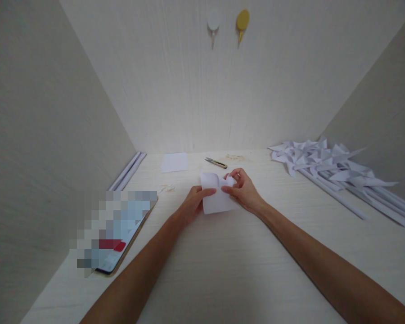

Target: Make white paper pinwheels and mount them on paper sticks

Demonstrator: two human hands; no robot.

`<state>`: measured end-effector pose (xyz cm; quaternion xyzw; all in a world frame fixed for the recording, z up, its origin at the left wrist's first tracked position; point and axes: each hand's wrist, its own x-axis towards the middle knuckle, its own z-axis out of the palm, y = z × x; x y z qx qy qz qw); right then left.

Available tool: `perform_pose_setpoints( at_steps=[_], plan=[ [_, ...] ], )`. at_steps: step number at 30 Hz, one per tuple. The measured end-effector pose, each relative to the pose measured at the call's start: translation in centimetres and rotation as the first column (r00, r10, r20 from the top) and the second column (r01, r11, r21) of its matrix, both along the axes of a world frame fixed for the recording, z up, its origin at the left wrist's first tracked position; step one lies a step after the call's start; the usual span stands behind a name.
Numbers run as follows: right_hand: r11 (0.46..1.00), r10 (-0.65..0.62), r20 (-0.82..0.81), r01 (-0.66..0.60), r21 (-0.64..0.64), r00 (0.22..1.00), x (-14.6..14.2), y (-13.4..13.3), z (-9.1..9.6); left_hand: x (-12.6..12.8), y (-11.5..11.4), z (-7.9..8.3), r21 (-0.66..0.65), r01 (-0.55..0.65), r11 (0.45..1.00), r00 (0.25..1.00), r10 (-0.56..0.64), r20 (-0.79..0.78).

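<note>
A white sheet of paper is held between both hands just above the table, with its far part bent and curling up. My left hand grips its left side, thumb pressed on top and fingers mostly hidden behind. At the upper right of the paper, my right hand pinches a curled-over part between thumb and fingers. Just beyond the paper lies a pair of thread snips. Farther left sits a flat stack of white paper sheets.
At the right lies a pile of paper pinwheels on rolled paper sticks. More paper rolls lean by the left wall. A partly blurred phone lies left. Small beige bits and white strips are scattered. Two hooks hang on the back wall.
</note>
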<state>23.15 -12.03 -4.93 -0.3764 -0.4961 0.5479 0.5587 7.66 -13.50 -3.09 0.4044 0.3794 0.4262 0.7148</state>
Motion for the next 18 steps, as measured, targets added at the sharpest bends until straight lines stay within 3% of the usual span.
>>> perform_pose_setpoints(
  at_steps=[5, 11, 13, 16, 18],
  plan=[
    [0.993, 0.115, 0.07, -0.116, 0.018, 0.991, 0.5, 0.2, -0.3, 0.4, 0.2, -0.6, 0.063, -0.094, 0.994, 0.972, 0.105, -0.208],
    [0.995, 0.098, 0.046, -0.098, 0.001, 0.994, 0.2, -0.1, -0.2, 0.5, 0.2, -1.0, 0.183, -0.138, 0.973, 0.922, 0.193, -0.335],
    [1.0, 0.019, -0.027, -0.019, 0.016, 0.999, -0.2, -0.2, -0.1, 0.6, 0.2, -1.0, 0.175, -0.231, 0.957, 0.914, 0.275, -0.298],
    [0.994, -0.103, -0.134, 0.106, 0.015, 0.986, -0.8, -0.4, 0.0, 1.0, 0.3, -0.9, 0.07, -0.411, 0.909, 0.9, 0.417, -0.126],
    [0.994, -0.107, -0.16, 0.108, -0.006, 0.981, -1.2, -0.7, -0.1, 1.1, 0.4, -0.6, -0.004, -0.499, 0.867, 0.867, 0.499, -0.007]
  ],
)
